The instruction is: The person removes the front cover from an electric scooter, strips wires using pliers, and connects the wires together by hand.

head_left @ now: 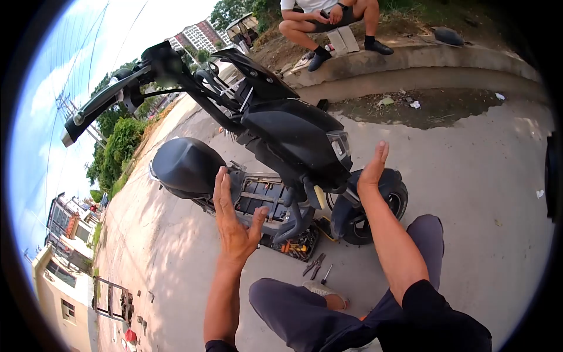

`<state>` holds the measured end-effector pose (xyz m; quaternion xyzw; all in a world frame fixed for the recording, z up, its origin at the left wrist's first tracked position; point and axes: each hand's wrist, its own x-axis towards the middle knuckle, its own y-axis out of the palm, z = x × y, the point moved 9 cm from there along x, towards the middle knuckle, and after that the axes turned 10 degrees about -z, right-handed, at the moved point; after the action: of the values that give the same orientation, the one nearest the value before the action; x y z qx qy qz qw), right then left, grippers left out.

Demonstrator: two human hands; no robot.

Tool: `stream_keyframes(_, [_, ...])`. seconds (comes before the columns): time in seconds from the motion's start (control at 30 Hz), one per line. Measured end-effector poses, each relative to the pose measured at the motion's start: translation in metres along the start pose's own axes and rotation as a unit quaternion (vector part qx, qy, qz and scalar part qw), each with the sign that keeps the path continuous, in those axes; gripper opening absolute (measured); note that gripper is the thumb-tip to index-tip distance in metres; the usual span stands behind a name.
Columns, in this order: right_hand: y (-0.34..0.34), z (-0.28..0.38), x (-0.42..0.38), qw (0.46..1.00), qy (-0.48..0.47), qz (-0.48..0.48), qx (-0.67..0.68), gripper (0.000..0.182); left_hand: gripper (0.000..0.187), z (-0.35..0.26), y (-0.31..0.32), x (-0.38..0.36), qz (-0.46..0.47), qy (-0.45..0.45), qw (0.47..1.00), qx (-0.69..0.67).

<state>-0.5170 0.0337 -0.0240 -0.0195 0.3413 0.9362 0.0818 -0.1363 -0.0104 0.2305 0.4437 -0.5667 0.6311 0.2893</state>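
A black scooter [293, 135] stands in front of me with its floor panel off, so its open frame bay [258, 196] shows. My left hand [233, 226] is raised in front of the bay, thumb apart from the fingers, holding nothing. Higher and to the right, my right hand [373, 170] is held up near the headlight [339, 145] and the front wheel [375, 214], fingers stretched out and empty. Whether either hand touches the scooter is not clear. Below the scooter lie a tray of tools [299, 245], pliers [314, 266] and a screwdriver [327, 274].
Another person [328, 17] sits on the concrete kerb [410, 67] at the top, holding a dark object. The scooter seat [186, 170] is at left, the handlebar [111, 97] at upper left. A metal frame [111, 300] stands at lower left. Litter lies on the dirt patch [434, 111].
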Motion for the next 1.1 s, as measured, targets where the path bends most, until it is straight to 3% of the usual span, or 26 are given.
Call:
stream_keyframes(0.07, [0.052,0.023,-0.075,0.938,-0.165,0.193,-0.235,0.094,0.095,-0.001,0.02,0.018,0.009,0.009,1.0,0.012])
stream_keyframes(0.17, [0.05,0.017,-0.051,0.926,-0.092,0.316,-0.183,0.094,0.097,0.004,0.048,0.05,0.012,0.038,0.999,0.034])
stream_keyframes(0.3, [0.044,0.0,-0.027,0.946,0.182,0.255,-0.08,0.087,0.104,0.008,0.076,0.082,0.01,0.022,0.998,0.064])
stream_keyframes(0.47, [0.06,-0.011,-0.041,0.912,0.306,0.267,-0.045,0.079,0.113,0.024,0.074,0.095,-0.017,-0.018,0.998,0.06])
stream_keyframes(0.63, [0.065,-0.018,-0.037,0.909,0.314,0.274,-0.015,0.068,0.109,0.028,0.072,0.103,-0.007,-0.079,0.996,0.047])
stream_keyframes(0.93, [0.059,-0.001,-0.038,0.938,0.27,0.216,-0.002,0.058,0.104,0.016,0.068,0.112,-0.035,0.005,0.996,0.078])
stream_keyframes(1.03, [0.063,-0.005,-0.026,0.936,0.249,0.245,-0.033,0.058,0.101,0.017,0.07,0.112,-0.042,0.015,0.997,0.069])
stream_keyframes(1.1, [0.069,0.002,-0.013,0.943,0.224,0.244,-0.032,0.048,0.101,0.016,0.069,0.114,-0.06,0.04,0.993,0.089])
